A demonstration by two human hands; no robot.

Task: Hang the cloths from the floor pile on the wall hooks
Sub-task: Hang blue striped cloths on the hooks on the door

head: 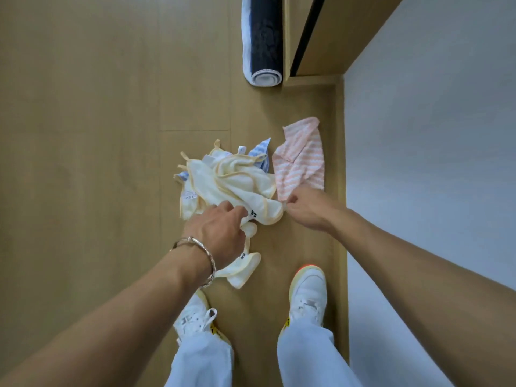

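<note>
1. Here, the pile of cream cloths [231,182] with yellow edging lies bunched on the wooden floor [97,135], just ahead of the person's feet.
2. A blue striped cloth [261,152] pokes out from under the far side of the pile.
3. A pink striped cloth [301,160] lies just beside the pile, on the side near the pale wall [418,135].
4. The left hand [220,233], with a metal bracelet [201,252] at its wrist, has its fingers curled into a cream cloth [243,269] at the pile's near edge, grasping it; the cloth's end trails below the hand.
5. The right hand [304,209] pinches the near edge of the pink striped cloth between thumb and fingers.
6. Two white shoes stand on the floor, the right shoe [308,291] close to the wall and the left shoe [195,317] under the left forearm.
7. A rolled dark mat [262,37] lies farther off, well apart from the cloths.
</note>
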